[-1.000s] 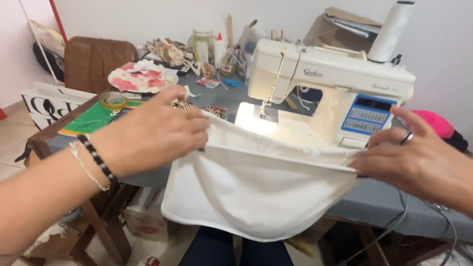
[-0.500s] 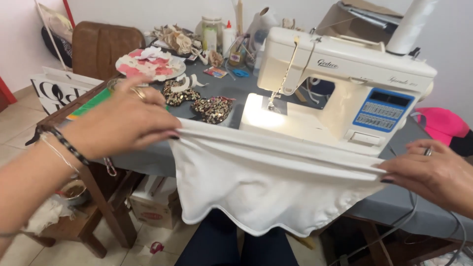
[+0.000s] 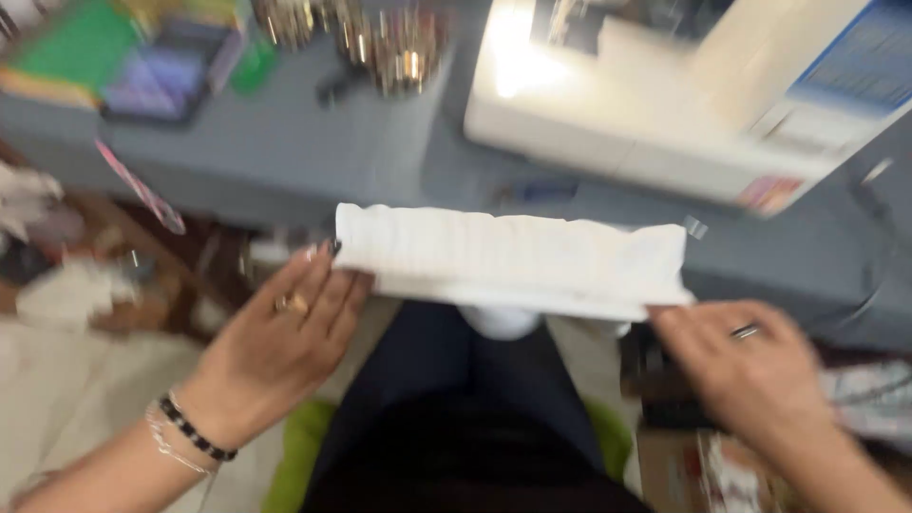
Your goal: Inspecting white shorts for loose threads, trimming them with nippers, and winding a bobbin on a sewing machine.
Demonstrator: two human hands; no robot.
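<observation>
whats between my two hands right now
In the head view, a folded white cloth stretches between the left hand and the right hand, over dark trousers.

White sewing machine (image 3: 665, 104) on grey table (image 3: 285, 161); green pad (image 3: 57, 52).

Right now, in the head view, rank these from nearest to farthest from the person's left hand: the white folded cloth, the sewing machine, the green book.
1. White folded cloth: touching the left hand, just right of it.
2. Green book: far up, top left.
3. Sewing machine: upper right; close to the book's distance, slightly farther.
</observation>
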